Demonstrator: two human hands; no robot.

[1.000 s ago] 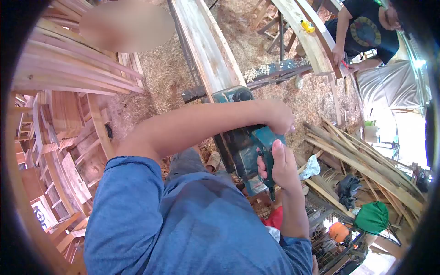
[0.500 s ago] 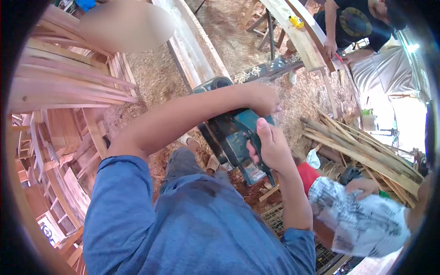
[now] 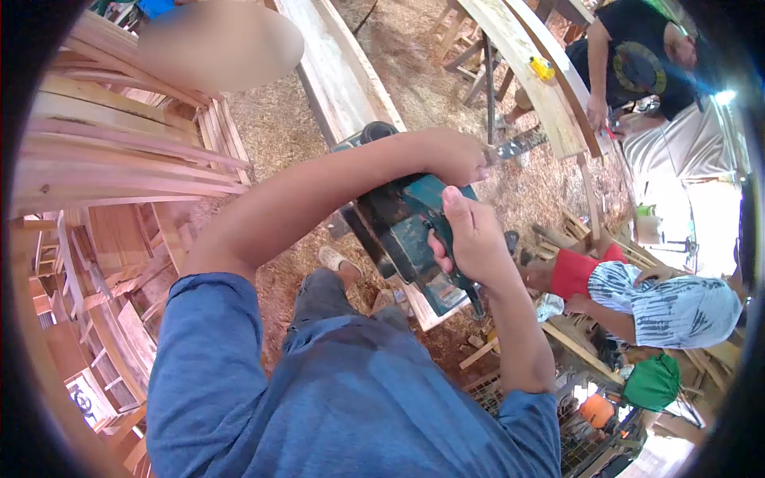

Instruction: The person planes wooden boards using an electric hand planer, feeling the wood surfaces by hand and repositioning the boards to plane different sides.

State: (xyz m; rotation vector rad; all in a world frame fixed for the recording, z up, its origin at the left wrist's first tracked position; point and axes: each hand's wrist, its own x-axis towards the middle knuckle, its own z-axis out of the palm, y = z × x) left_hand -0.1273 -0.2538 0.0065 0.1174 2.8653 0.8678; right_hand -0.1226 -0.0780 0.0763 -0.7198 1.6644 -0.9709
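Note:
A teal and black power planer point(image 3: 410, 231) rests on a long wooden plank point(image 3: 339, 76) in front of my body. My right hand point(image 3: 472, 239) is closed around its rear handle, thumb on top and fingertips curling through from the far side. Reaching across the tool, my left hand point(image 3: 462, 159) is closed at its far right side; the arm and the hand itself hide the grip. The plank's near end shows just past the tool's lower edge.
Stacked boards point(image 3: 135, 151) stand at the left. Shavings cover the floor point(image 3: 267, 127). At upper right a person point(image 3: 637, 64) holds a curved board point(image 3: 530, 88) bearing a yellow tool point(image 3: 542, 68). Another person in red point(image 3: 578, 271) bends at right near scrap wood.
The view has shifted, and the person in red at right appears farther up. The plank's near end and a green bag have come into sight. Both my hands keep their hold on the planer.

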